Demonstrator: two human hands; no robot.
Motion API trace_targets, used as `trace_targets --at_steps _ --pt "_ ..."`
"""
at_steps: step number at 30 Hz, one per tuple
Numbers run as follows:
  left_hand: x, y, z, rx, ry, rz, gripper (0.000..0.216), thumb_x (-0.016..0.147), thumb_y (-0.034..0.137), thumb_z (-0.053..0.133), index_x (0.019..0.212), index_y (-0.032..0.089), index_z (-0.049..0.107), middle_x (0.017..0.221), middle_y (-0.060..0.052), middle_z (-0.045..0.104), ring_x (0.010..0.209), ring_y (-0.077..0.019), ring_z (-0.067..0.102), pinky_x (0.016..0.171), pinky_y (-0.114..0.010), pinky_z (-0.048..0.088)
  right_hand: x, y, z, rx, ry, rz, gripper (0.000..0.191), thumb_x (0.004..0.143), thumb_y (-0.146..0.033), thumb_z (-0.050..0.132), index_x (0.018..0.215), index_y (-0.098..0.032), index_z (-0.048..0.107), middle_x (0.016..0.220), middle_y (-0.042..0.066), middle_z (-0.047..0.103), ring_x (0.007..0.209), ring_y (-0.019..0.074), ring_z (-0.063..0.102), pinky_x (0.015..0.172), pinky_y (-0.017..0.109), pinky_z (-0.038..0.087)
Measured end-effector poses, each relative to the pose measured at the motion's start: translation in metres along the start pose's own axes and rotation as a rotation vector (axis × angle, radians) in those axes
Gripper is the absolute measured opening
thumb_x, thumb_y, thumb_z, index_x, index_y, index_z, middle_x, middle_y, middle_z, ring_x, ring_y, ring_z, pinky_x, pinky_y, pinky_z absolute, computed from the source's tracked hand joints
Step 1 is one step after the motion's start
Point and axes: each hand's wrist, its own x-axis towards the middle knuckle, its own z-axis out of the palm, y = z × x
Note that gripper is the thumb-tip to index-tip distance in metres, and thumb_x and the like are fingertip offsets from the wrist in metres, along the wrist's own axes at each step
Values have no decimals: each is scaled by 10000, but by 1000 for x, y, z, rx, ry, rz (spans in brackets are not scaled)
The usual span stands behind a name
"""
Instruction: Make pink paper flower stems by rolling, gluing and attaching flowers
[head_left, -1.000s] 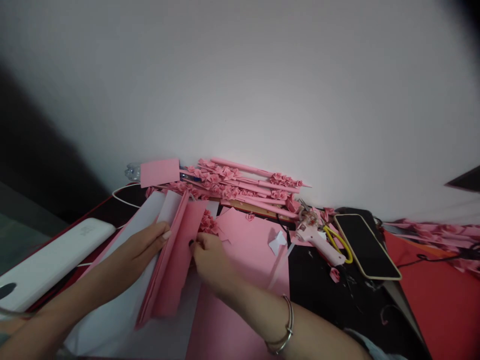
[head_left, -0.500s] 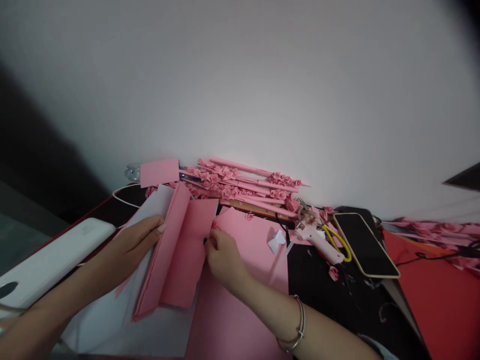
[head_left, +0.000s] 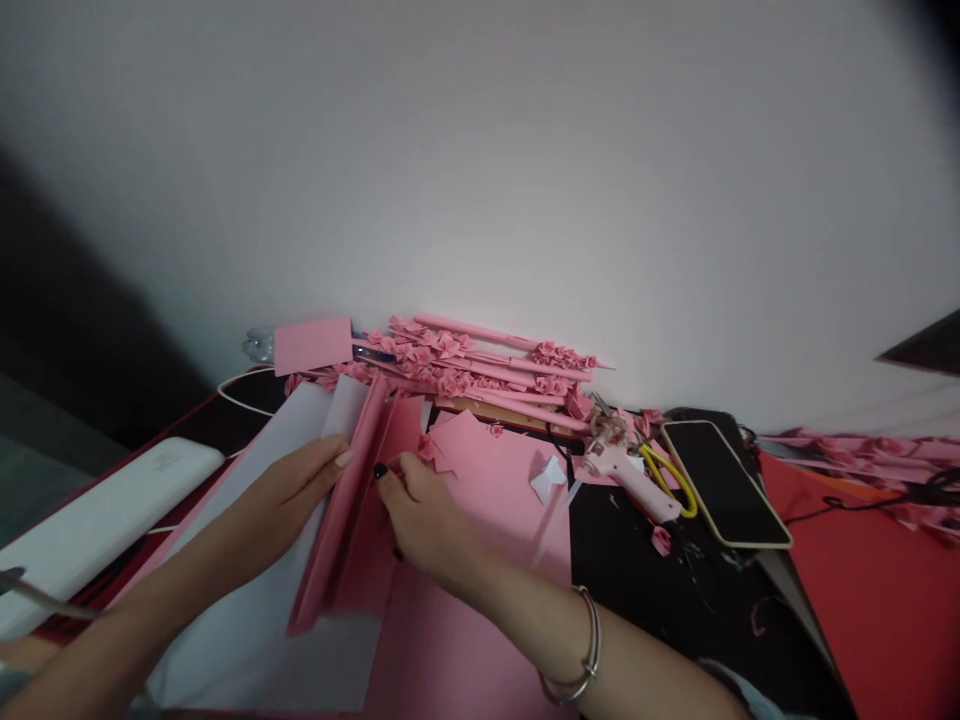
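Observation:
A folded sheet of pink paper (head_left: 339, 540) stands partly on edge over a white sheet (head_left: 262, 640), its layers brought close together. My left hand (head_left: 304, 488) grips it from the left, fingertips against the fold and a pale strip of paper beside it. On the other side, my right hand (head_left: 427, 515) has curled fingers at the paper's right-hand flap, the dark-nailed thumb lying against it. How the right fingers sit behind the flap is partly hidden. Beneath the right wrist lies a larger pink sheet (head_left: 480, 620).
Pink paper rods with small flowers (head_left: 480, 360) lie along the wall. To the right are a glue gun (head_left: 634, 480), yellow-handled scissors (head_left: 675, 480), a phone (head_left: 727, 485) and red paper (head_left: 862, 580). A white power bank (head_left: 112, 510) is at left.
The pink paper's fold has narrowed and its flap has turned inward. My right hand has moved left toward the fold, uncovering small pink pieces behind it. My left hand has shifted slightly right.

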Motion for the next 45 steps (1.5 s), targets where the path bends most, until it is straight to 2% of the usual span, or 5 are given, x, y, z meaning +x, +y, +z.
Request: trace_targets --at_steps 5,16,23,35,45 --pt "1 0 3 29 4 -5 282 935 389 319 724 224 404 726 7 526 706 -178 527 673 -268 445 1 1 1 -21 48 69 236 924 -392 381 753 -233 416 653 -16 517 586 151 514 542 269 343" --pt "4 17 11 86 -78 4 318 890 439 385 684 212 470 655 16 528 635 -169 519 579 -255 398 2 7 5 316 -171 150 181 907 -291 292 765 -256 399 444 -71 444 355 144 483 422 257 390" --pt "4 12 14 103 -93 21 274 891 381 398 686 209 460 655 30 517 629 -156 525 579 -246 396 4 2 -3 59 -35 55 222 836 -151 377 627 -226 382 606 -27 446 572 134 463 539 253 342" --pt "3 15 13 138 -87 33 269 898 328 352 739 195 524 697 3 580 677 -170 547 636 -259 394 9 8 0 -42 -35 28 226 862 -202 407 637 -209 425 630 -23 497 587 123 477 526 243 306" --pt "2 10 11 126 -12 8 275 875 336 349 712 204 527 646 6 567 614 -160 530 585 -248 386 4 -2 -7 -263 174 -111 36 864 -215 475 884 -207 503 752 10 585 672 157 543 567 257 363"
